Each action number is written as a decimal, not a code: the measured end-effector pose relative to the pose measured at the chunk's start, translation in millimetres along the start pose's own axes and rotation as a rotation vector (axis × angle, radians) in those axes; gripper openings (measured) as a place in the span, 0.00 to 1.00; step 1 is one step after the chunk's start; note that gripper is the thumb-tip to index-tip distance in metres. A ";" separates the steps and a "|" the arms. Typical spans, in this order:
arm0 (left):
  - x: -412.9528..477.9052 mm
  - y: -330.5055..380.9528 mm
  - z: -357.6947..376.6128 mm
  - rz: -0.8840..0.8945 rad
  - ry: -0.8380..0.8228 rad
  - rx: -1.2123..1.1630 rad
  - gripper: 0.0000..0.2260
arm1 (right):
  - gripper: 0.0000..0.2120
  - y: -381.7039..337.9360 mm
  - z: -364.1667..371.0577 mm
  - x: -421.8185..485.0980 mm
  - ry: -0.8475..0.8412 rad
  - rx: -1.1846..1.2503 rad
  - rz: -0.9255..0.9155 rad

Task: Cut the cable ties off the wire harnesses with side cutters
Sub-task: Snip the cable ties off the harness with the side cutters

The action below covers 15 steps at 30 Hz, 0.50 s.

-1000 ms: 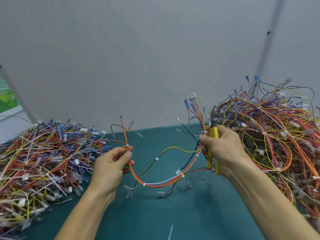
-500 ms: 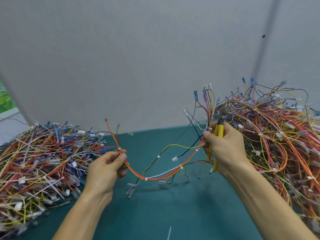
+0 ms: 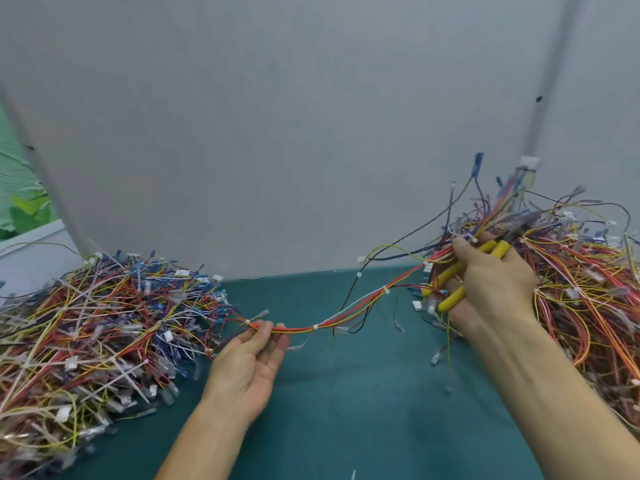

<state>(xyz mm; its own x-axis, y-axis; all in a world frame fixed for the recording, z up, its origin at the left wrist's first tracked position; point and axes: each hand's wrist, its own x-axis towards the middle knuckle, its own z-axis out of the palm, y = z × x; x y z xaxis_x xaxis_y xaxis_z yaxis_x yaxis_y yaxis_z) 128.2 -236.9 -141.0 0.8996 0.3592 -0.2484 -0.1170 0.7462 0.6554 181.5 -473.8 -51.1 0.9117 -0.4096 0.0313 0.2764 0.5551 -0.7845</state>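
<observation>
A wire harness (image 3: 349, 315) of red, yellow and white wires stretches between my two hands above the teal table. White cable ties (image 3: 385, 289) sit along it at intervals. My left hand (image 3: 252, 358) pinches the harness near its left end, just right of one tie. My right hand (image 3: 485, 285) grips the harness's right end together with yellow-handled side cutters (image 3: 464, 268), whose grey jaws point up and right. The harness's connector ends fan out above my right hand.
A big heap of wire harnesses (image 3: 90, 327) covers the table's left side. A second heap (image 3: 585, 282) fills the right side behind my right hand. The teal table top (image 3: 346, 410) lies between them, with a loose white tie scrap at the front edge. A grey wall stands behind.
My hands moved apart, pulling the sagging harness into a nearly straight line. The left hand dropped and slid toward the harness's left end; the right hand rose and went right.
</observation>
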 end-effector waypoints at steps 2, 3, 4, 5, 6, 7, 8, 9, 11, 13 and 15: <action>-0.3 -1.1 1.2 -0.002 0.007 -0.065 0.06 | 0.14 -1.7 -1.7 1.6 0.016 0.046 0.052; -0.5 -1.1 1.8 0.000 0.009 -0.085 0.06 | 0.14 -2.5 -2.8 1.9 0.020 0.053 0.067; -0.4 -1.1 2.0 0.002 0.011 -0.097 0.06 | 0.14 -3.2 -3.4 1.4 0.025 0.053 0.079; -0.3 -0.9 2.2 0.002 0.012 -0.104 0.06 | 0.14 -2.9 -4.7 2.6 0.029 0.045 0.084; -0.1 -0.7 2.2 -0.001 0.012 -0.104 0.06 | 0.14 -3.2 -5.2 2.7 0.028 0.035 0.086; -0.1 -1.0 2.2 -0.006 0.011 -0.097 0.06 | 0.13 -4.3 -5.0 2.1 0.021 0.029 0.083; -0.2 -1.9 2.0 -0.016 0.005 -0.079 0.06 | 0.13 -6.1 -4.1 1.6 0.011 0.025 0.076; -0.9 -3.0 1.6 -0.028 -0.005 -0.051 0.06 | 0.13 -7.7 -3.2 2.6 -0.003 0.021 0.059; -2.9 -5.1 1.2 -0.056 -0.024 0.044 0.05 | 0.13 -14.0 0.5 1.6 -0.034 0.015 0.021; -5.8 -5.9 1.4 -0.081 -0.051 0.185 0.03 | 0.12 -22.2 5.3 2.1 -0.038 -0.018 -0.032; -8.7 -7.2 0.8 -0.105 -0.079 0.355 0.06 | 0.10 -34.7 12.3 3.3 -0.063 -0.057 -0.104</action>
<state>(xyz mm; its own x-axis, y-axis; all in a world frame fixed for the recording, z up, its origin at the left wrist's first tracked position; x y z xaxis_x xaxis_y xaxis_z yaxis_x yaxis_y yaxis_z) 121.6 -245.8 -143.0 0.9302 0.2364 -0.2807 0.1184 0.5307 0.8392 178.6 -485.5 -16.2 0.8969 -0.4154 0.1518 0.3542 0.4692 -0.8089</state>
